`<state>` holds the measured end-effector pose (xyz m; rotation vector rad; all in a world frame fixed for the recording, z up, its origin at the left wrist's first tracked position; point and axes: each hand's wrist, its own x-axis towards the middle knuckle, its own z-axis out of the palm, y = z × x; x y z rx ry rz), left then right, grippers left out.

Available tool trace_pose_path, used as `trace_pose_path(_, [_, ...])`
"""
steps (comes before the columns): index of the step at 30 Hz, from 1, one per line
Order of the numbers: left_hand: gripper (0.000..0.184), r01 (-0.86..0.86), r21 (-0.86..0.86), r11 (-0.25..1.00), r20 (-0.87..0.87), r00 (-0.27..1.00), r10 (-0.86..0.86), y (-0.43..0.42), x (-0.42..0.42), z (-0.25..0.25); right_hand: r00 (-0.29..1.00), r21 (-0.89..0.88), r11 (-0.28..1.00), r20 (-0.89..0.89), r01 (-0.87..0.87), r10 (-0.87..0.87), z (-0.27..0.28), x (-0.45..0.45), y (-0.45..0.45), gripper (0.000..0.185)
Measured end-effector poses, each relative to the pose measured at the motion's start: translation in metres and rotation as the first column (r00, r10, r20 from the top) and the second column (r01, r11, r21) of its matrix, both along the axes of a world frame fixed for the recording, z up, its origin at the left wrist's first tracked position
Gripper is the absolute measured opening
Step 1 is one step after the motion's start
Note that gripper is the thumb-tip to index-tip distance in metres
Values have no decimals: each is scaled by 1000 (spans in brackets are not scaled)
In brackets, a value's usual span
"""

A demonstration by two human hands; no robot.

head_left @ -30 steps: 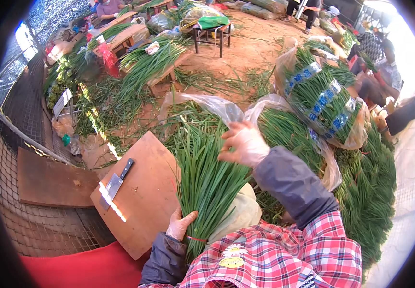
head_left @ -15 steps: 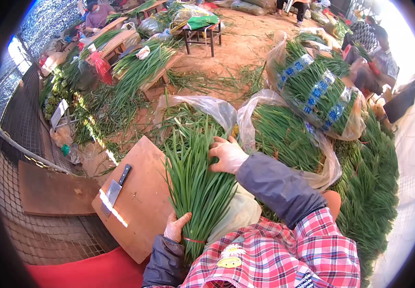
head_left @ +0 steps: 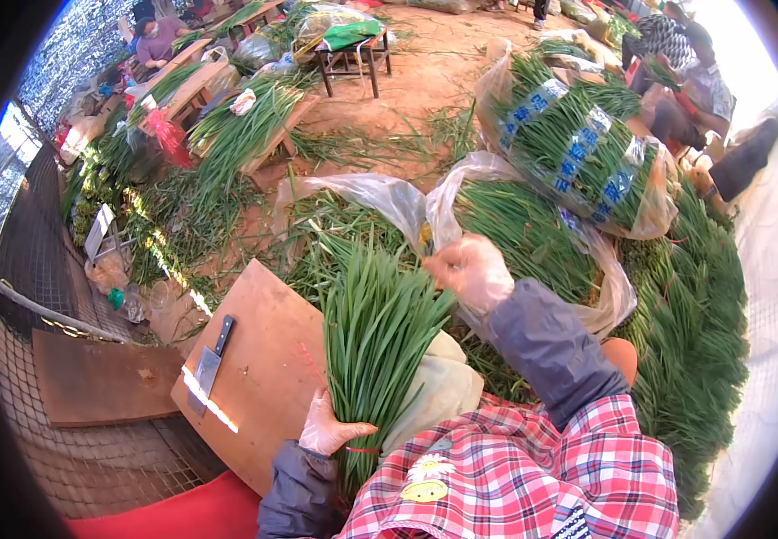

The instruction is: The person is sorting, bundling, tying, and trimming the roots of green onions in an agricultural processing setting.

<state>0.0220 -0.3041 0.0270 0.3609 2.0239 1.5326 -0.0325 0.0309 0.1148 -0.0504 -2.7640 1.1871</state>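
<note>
Outdoors, a worker in a plaid top grips a bundle of long green leaves in the left hand, thumb across it just above a red tie. The right hand is bunched, thumb and fingertips together at the bundle's upper right edge; whether they pinch a leaf cannot be told. A knife lies on a wooden board at left. Blue characters, too blurred to read, mark bands around a plastic-wrapped pack.
</note>
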Motion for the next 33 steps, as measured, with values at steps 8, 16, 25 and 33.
trace_pose_path(8, [99, -82, 20, 996, -110, 990, 84, 46, -4, 35, 821, 476, 705, 69, -527, 567, -54, 83, -67, 43])
trace_pose_path(16, [47, -295, 49, 954, 388, 886, 254, 38, -28, 7, 888, 253, 856, 27, -450, 459, -55, 96, -77, 25])
trace_pose_path(25, [39, -375, 93, 923, 354, 878, 321, 40, -17, 13, 974, -375, 908, 191, 185, -119, -81, 80, -64, 23])
trace_pose_path(33, [42, -373, 51, 926, 288, 894, 345, 47, -11, 17, 881, -605, 660, 429, 445, -200, -109, 51, -50, 55])
